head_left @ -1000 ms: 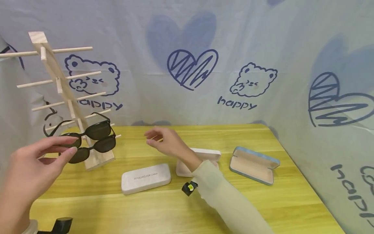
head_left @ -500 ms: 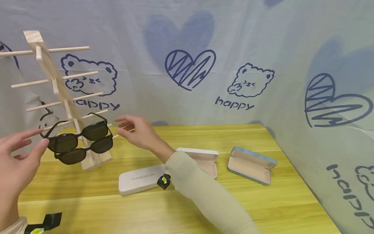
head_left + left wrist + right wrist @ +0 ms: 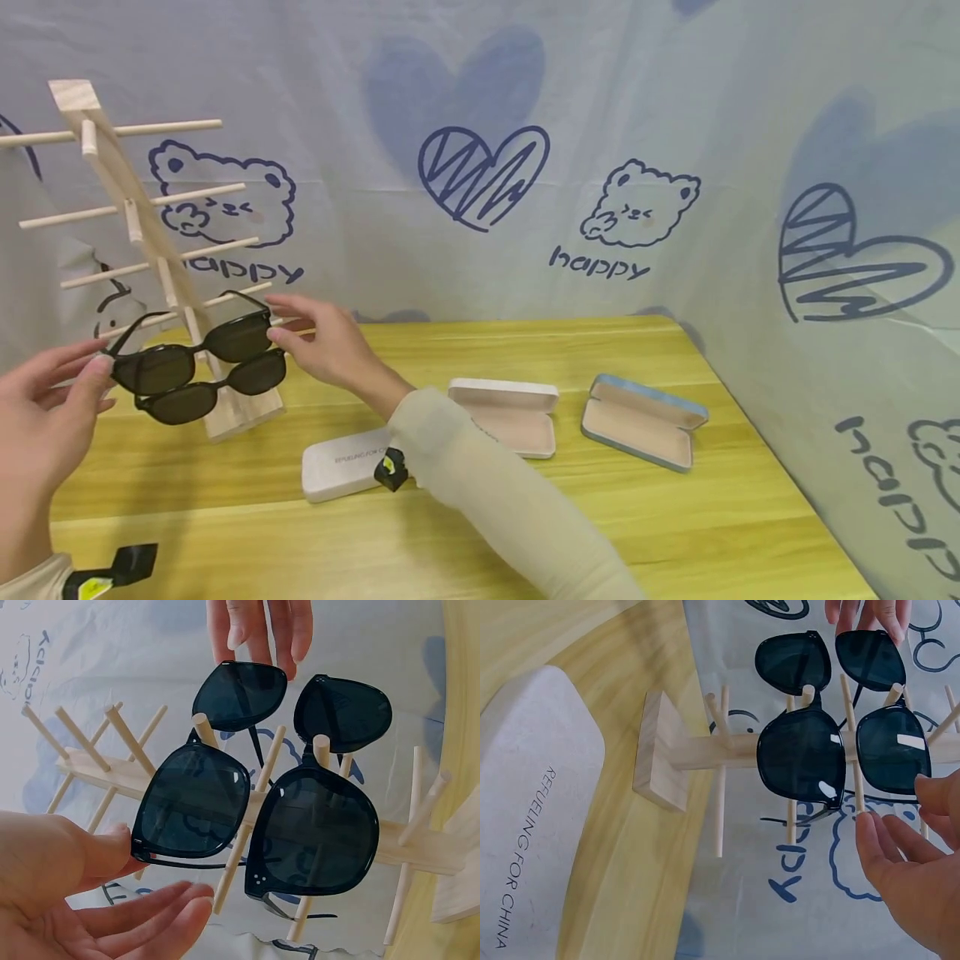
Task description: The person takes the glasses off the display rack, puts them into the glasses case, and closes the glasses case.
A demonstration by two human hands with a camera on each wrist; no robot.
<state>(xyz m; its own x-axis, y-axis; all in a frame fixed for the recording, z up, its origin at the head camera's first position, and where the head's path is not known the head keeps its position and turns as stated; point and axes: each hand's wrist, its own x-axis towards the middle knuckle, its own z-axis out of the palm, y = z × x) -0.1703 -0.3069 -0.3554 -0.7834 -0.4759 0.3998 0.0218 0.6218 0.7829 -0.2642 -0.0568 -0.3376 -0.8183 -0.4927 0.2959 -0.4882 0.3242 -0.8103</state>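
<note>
Two black sunglasses hang one above the other on a wooden peg stand (image 3: 153,233). At the upper sunglasses (image 3: 161,368), my left hand (image 3: 48,408) pinches the left hinge corner, its thumb in front and other fingers behind. My right hand (image 3: 330,342) is at the opposite corner; its thumb tip touches the frame edge while its fingers (image 3: 874,840) stay spread below the temple arm. Just beneath hang the lower sunglasses (image 3: 258,372), with neither hand on them. In the left wrist view the upper sunglasses' near lens (image 3: 191,802) lies beside my thumb.
A closed white glasses case (image 3: 337,467) lies below my right forearm, partly covered by the sleeve. Behind it sit an open white case (image 3: 517,425) and an open blue case (image 3: 645,425) on the yellow wooden table (image 3: 750,517). Printed cloth (image 3: 480,275) encloses the back and sides.
My right hand has moved left from over the open white case to the upper sunglasses' right corner. My left hand has shifted left from in front of the lenses to their left corner.
</note>
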